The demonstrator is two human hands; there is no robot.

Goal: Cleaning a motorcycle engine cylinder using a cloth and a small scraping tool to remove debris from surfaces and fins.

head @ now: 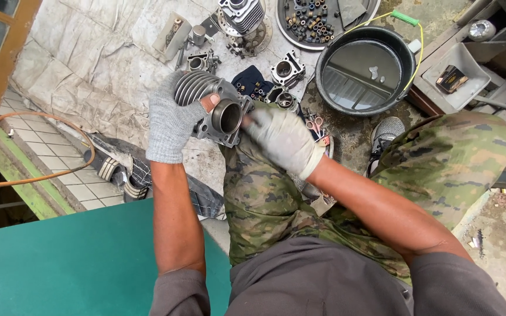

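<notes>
Overhead, left hand point(171, 120) gripping finned engine cylinder point(209, 108), right hand point(282, 139) blurred, grip unclear, black basin point(402, 55) beyond.

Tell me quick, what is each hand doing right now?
Left hand: closed around the finned metal engine cylinder, holding it up.
Right hand: blurred, touching the cylinder's open end; whether it grips anything cannot be told.

Grey finned engine cylinder point(212, 108), bore facing camera.
</notes>
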